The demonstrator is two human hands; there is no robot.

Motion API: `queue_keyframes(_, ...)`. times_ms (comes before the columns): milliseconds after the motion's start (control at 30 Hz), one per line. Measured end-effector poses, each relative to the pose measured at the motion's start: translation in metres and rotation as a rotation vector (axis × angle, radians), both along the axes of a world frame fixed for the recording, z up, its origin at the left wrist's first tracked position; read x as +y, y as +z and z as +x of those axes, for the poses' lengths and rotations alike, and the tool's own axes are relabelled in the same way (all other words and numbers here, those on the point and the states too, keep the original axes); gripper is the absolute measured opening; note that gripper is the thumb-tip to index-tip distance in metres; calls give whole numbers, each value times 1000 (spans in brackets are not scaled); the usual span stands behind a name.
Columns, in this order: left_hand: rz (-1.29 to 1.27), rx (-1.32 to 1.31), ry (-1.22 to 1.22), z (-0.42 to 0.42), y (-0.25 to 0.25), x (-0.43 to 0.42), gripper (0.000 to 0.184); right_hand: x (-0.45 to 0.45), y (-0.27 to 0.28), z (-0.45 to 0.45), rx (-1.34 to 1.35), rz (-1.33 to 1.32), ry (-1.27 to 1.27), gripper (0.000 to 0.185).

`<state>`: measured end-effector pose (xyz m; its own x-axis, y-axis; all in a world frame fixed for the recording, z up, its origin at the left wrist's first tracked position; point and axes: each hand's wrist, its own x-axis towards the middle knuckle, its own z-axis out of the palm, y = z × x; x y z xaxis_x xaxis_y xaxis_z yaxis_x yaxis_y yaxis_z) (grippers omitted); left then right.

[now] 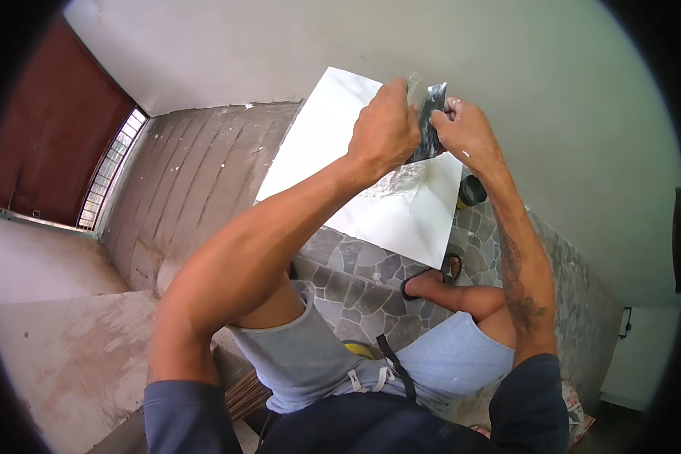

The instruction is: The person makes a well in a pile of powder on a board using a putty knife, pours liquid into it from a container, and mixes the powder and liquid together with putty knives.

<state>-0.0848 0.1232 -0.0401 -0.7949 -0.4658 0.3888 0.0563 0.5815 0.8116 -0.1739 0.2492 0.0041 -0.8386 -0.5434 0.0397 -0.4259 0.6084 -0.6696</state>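
Observation:
My right hand [467, 132] is closed on a dark, flat putty knife [430, 125], its blade smeared with white and held upright. Close beside it, my left hand [386, 129] is closed too, with its back toward me. A pale, flat piece [414, 85] sticks up past the left fingers; its lower part is hidden. Both hands are above a large white board [310, 129]. A heap of whitish powder or paste [397, 184] lies on the board just below the putty knife.
A dark open container [472, 189] stands right of the board, near the wall [567, 91]. The floor below has a stone pattern [348, 253]. A sandalled foot [431, 281] is near the board's lower edge. Brown ridged flooring [197, 166] and a reddish door [45, 121] are at left.

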Motion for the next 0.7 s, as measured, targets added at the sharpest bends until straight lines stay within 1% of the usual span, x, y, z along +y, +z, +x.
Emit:
queue_keyframes(33, -8, -25, -12, -2, 0, 4, 31, 3, 2, 1, -37, -64, -12, 25)
queue_keyframes(67, -36, -46, -17, -6, 0, 3, 32, 11, 4, 0, -26, -69, -32, 24)
queue_keyframes(167, -79, 3, 9, -19, -11, -8, 32, 44, 6, -18, -23, -82, -86, 22)
queue_keyframes(233, -97, 7, 11, -21, -15, -18, 33, 75, -12, -38, -71, -97, -125, 20)
queue_keyframes(300, -106, 15, 12, -24, -18, -27, 34, 104, -32, -54, -235, -125, -172, 17)
queue_keyframes(333, -119, -21, 4, -22, -15, -32, 41, 116, -43, -60, -318, -142, -196, 16)
queue_keyframes(433, -27, -62, -19, -14, -6, -35, 36, 145, -85, -65, -563, -324, -282, 14)
queue_keyframes(500, -10, -27, -30, -14, -9, -38, 37, 158, -115, -68, -613, -319, -311, 12)
queue_keyframes(533, -7, -25, -34, -13, -9, -39, 37, 161, -122, -66, -637, -317, -326, 11)
queue_keyframes(633, 7, -35, -54, -12, -10, -46, 39, 162, -139, -57, -688, -233, -352, 20)
queue_keyframes(667, 14, -42, -60, -12, -11, -48, 40, 163, -144, -56, -758, -239, -329, 19)
queue_keyframes(700, 3, -39, -51, -12, -13, -49, 41, 162, -148, -52, -766, -262, -326, 18)
